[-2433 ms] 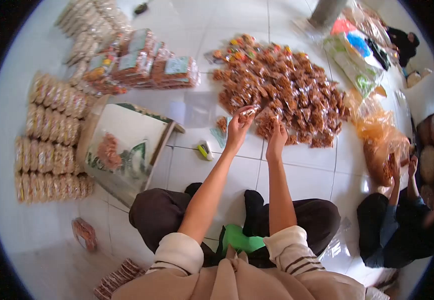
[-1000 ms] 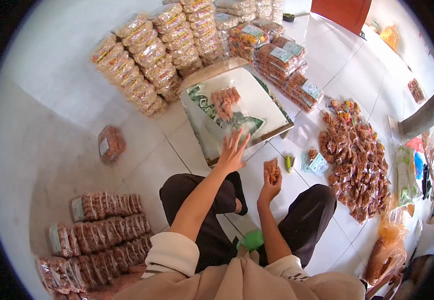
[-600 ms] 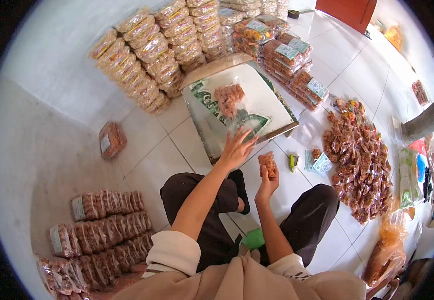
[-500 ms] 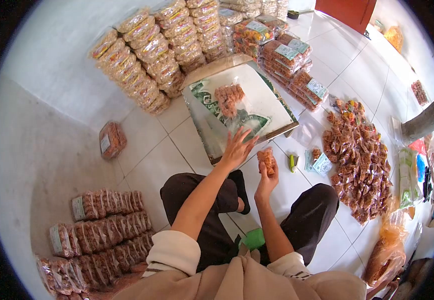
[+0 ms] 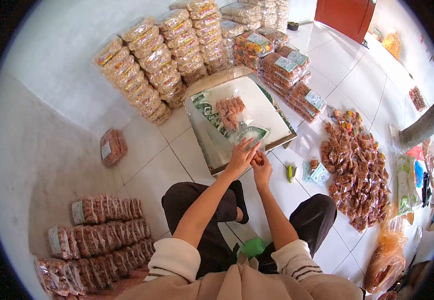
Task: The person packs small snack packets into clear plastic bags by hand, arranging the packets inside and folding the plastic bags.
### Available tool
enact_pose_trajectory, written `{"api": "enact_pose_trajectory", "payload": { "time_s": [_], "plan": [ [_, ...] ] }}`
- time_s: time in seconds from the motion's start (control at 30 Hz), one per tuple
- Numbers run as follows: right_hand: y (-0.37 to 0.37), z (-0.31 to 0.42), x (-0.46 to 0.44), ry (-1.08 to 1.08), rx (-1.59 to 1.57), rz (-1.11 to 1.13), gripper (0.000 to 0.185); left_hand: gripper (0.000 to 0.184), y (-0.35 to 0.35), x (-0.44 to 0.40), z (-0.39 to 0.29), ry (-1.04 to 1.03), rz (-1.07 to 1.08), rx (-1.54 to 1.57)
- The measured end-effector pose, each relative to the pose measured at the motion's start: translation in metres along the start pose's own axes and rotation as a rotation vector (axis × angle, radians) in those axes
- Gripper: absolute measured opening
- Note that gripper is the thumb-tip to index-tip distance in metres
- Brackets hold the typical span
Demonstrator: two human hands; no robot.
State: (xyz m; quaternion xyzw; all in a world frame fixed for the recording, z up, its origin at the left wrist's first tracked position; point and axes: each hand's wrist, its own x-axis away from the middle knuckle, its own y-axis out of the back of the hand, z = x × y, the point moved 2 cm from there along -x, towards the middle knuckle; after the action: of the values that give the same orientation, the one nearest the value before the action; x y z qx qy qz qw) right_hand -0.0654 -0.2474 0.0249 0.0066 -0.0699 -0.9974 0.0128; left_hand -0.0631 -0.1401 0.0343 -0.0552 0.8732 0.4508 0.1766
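On the low table with a white and green top point(image 5: 277, 127), a clear plastic bag point(image 5: 230, 114) with reddish-brown snack packets in it lies flat. Its mouth faces me. My left hand point(image 5: 240, 159) is at the table's near edge, fingers stretched and apart over the bag's mouth; whether they touch the film I cannot tell. Right beside it, my right hand point(image 5: 263, 172) grips a small snack packet point(image 5: 259, 159), partly hidden by the fingers. A green stapler-like tool point(image 5: 291, 173) and printed labels point(image 5: 320, 175) lie on the floor to the right.
A large heap of small snack packets point(image 5: 357, 175) spreads over the tiles at right. Filled, labelled bags point(image 5: 304, 102) are stacked behind it. Tall stacks of pale snack packs point(image 5: 147, 60) line the wall. Rows of packed bags point(image 5: 102, 230) lie at lower left, a single pack point(image 5: 113, 147) above them.
My right hand has moved up with the snack packet to the table's near edge, meeting my left hand. My left hand has shifted slightly right and down.
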Motion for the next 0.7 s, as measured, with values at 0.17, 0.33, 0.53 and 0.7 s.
{"api": "enact_pose_trajectory", "payload": {
  "time_s": [0.17, 0.33, 0.53, 0.7],
  "plan": [
    [-0.018, -0.035, -0.03, -0.267, -0.341, -0.054, 0.03, 0.037, 0.002, -0.001, -0.012, -0.072, -0.042, -0.061],
    [-0.028, -0.03, -0.054, 0.192, -0.425, -0.039, 0.031, 0.038, 0.004, 0.006, -0.023, -0.037, -0.022, -0.064],
    [-0.036, -0.044, -0.076, 0.283, -0.109, 0.005, 0.047, 0.041, 0.005, 0.007, -0.014, 0.054, 0.075, 0.005],
    [-0.026, -0.03, -0.054, 0.282, -0.068, 0.021, 0.047, 0.047, 0.01, -0.025, 0.007, -0.095, -0.09, 0.218]
  ]
}}
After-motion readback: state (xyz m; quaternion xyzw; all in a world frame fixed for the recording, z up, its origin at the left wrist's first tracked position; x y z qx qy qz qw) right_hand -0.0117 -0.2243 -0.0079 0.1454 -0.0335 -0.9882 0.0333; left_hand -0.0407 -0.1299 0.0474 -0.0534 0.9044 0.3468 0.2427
